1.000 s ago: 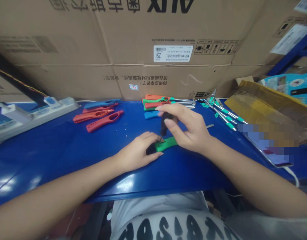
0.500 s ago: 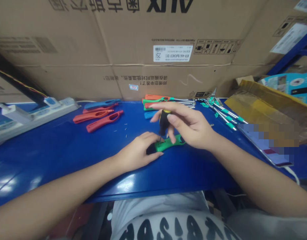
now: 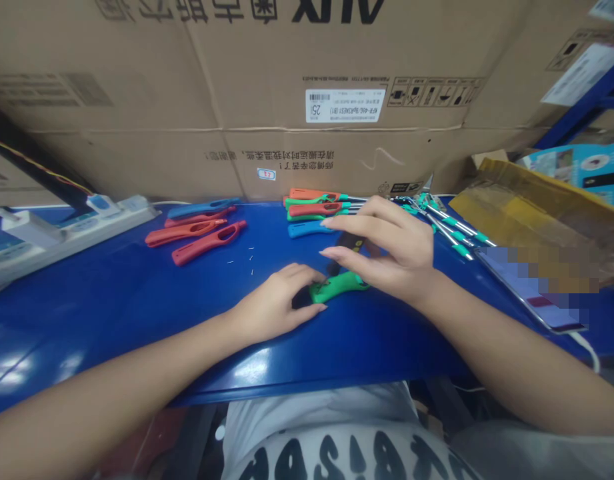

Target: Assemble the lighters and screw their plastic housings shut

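My left hand (image 3: 274,303) rests on the table with thumb and fingers closed around the left end of a green plastic handle (image 3: 343,287), which lies flat. Above the handle, my right hand (image 3: 399,250) holds a black screwdriver (image 3: 347,243) with yellow marks. The screwdriver leans, its grip up to the right and its lower end pointing down at the handle's left part. Whether the tip touches a screw there, I cannot make out. A few tiny screws (image 3: 251,257) lie loose to the left of the handle.
Red, orange and blue handles (image 3: 207,247) lie back left. Behind my right hand are handles with metal rods (image 3: 317,209). Several rods with green parts (image 3: 449,230) lie right, beside a phone (image 3: 531,293). A power strip (image 3: 77,233) stands left; a large carton (image 3: 161,107) backs the table.
The screwdriver has gone from near upright to leaning right, and my right hand has shifted right with it. My left hand and the green handle have stayed in place.
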A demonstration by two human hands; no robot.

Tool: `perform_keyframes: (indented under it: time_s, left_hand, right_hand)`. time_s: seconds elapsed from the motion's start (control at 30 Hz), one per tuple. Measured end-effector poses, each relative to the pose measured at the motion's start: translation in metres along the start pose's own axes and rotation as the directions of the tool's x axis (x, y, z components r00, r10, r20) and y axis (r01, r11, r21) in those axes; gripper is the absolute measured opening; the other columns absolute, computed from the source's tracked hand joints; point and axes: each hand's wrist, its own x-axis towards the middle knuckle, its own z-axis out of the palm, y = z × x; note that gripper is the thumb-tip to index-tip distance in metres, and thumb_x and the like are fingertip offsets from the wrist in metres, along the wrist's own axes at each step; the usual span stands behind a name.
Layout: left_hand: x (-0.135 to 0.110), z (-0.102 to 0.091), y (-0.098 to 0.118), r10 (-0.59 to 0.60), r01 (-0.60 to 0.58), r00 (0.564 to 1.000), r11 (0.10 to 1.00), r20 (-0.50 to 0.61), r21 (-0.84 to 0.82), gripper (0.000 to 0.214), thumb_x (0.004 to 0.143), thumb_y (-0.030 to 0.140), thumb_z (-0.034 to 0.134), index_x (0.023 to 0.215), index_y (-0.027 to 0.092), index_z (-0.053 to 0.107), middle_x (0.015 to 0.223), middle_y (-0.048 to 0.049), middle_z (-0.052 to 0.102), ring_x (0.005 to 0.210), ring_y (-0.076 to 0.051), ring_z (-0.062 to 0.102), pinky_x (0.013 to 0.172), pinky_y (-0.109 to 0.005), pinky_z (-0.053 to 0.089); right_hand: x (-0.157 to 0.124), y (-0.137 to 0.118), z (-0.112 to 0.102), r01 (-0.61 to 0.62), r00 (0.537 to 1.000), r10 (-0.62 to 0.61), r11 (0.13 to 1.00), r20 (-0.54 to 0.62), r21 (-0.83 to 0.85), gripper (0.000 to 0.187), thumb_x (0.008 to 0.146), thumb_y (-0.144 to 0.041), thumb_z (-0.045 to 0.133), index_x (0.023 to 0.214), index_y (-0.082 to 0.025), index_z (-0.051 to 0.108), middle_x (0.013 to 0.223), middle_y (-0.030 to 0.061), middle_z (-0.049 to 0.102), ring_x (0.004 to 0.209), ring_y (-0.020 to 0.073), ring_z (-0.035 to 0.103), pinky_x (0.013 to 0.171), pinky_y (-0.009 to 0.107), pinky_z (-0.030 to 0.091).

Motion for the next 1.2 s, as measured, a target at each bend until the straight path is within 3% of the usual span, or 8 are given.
perform_keyframes:
  time_s: [0.17,0.3,0.4,0.53,0.7,0.87,1.03,1.2]
  left_hand:
    - [0.0005,-0.0005,0.0016,-0.004,0.004,1.000,1.000,0.015,-0.003,0.026,0.089,0.026,0.072,0.112,0.020,0.060,0.113,-0.0066,0.069,0.107,-0.023,0.065,0.096,-0.039,0.052]
    - [0.0004,-0.0002,0.0011,-0.002,0.002,1.000,1.000,0.005,-0.007,0.028,0.090,0.027,0.072,0.114,0.020,0.060,0.113,-0.0063,0.069,0.108,-0.023,0.065,0.097,-0.039,0.052]
    - [0.0006,-0.0002,0.0009,-0.002,0.002,1.000,1.000,0.009,-0.005,0.027,0.090,0.027,0.071,0.113,0.020,0.060,0.113,-0.0066,0.069,0.107,-0.023,0.065,0.096,-0.039,0.052]
    - [0.0007,-0.0002,0.0008,0.001,-0.001,1.000,1.000,0.003,0.001,0.027,0.089,0.027,0.072,0.112,0.019,0.061,0.113,-0.0067,0.070,0.107,-0.023,0.065,0.096,-0.039,0.053]
    - [0.0004,0.0004,0.0003,0.003,-0.003,1.000,1.000,-0.003,-0.005,0.028,0.090,0.027,0.072,0.115,0.020,0.061,0.113,-0.0064,0.070,0.107,-0.023,0.066,0.096,-0.039,0.053]
    - [0.0009,-0.0003,0.0008,0.000,0.000,1.000,1.000,0.006,-0.009,0.025,0.089,0.027,0.072,0.110,0.020,0.061,0.112,-0.0062,0.070,0.106,-0.023,0.066,0.095,-0.039,0.053]
    - [-0.0001,0.0002,-0.0004,0.006,-0.006,1.000,1.000,0.002,-0.002,0.029,0.090,0.027,0.072,0.115,0.019,0.060,0.115,-0.0066,0.069,0.109,-0.022,0.065,0.098,-0.040,0.052]
    - [0.0005,0.0002,0.0001,0.008,-0.008,1.000,1.000,0.010,0.026,0.026,0.090,0.028,0.071,0.112,0.018,0.061,0.108,-0.0067,0.069,0.102,-0.023,0.065,0.091,-0.038,0.054]
  right_hand:
    - [0.0004,0.0001,-0.0002,-0.175,0.964,0.132,0.968,0.232,0.178,0.039,0.107,-0.030,0.038,0.140,-0.023,0.056,0.120,0.0065,0.071,0.070,0.0096,0.066,0.065,0.025,0.057]
    - [0.0002,0.0040,0.0008,-0.061,0.995,0.053,0.993,0.079,0.103,0.027,0.092,-0.034,0.070,0.114,-0.020,0.072,0.106,0.0056,0.075,0.078,0.0136,0.068,0.073,0.026,0.058]
    - [0.0016,0.0044,0.0001,-0.050,0.997,0.044,0.995,0.060,0.090,0.026,0.098,-0.033,0.060,0.118,-0.020,0.070,0.109,0.0067,0.075,0.083,0.0148,0.069,0.083,0.031,0.057]
    - [0.0041,0.0027,-0.0013,-0.266,0.944,0.182,0.912,0.274,0.313,0.031,0.105,-0.033,0.047,0.127,-0.020,0.065,0.106,0.0049,0.074,0.056,0.0070,0.060,0.057,0.023,0.054]
    - [0.0014,0.0071,-0.0002,-0.008,1.000,0.009,0.999,-0.009,0.044,0.022,0.090,-0.039,0.072,0.099,-0.020,0.074,0.089,0.0042,0.073,0.072,0.0143,0.064,0.071,0.030,0.056]
    - [-0.0006,0.0074,0.0016,-0.141,0.973,0.102,0.973,0.208,0.182,0.038,0.107,-0.028,0.038,0.141,-0.022,0.054,0.119,0.0070,0.070,0.072,0.0091,0.066,0.067,0.025,0.056]
    - [-0.0020,0.0086,0.0023,-0.035,0.997,0.031,0.998,0.067,0.046,0.026,0.091,-0.035,0.072,0.110,-0.019,0.070,0.107,0.0061,0.075,0.089,0.0166,0.071,0.080,0.028,0.058]
    - [-0.0030,0.0068,0.0039,-0.190,0.953,0.129,0.959,0.273,0.209,0.040,0.106,-0.027,0.041,0.146,-0.023,0.046,0.130,0.0075,0.067,0.070,0.0079,0.068,0.065,0.023,0.058]
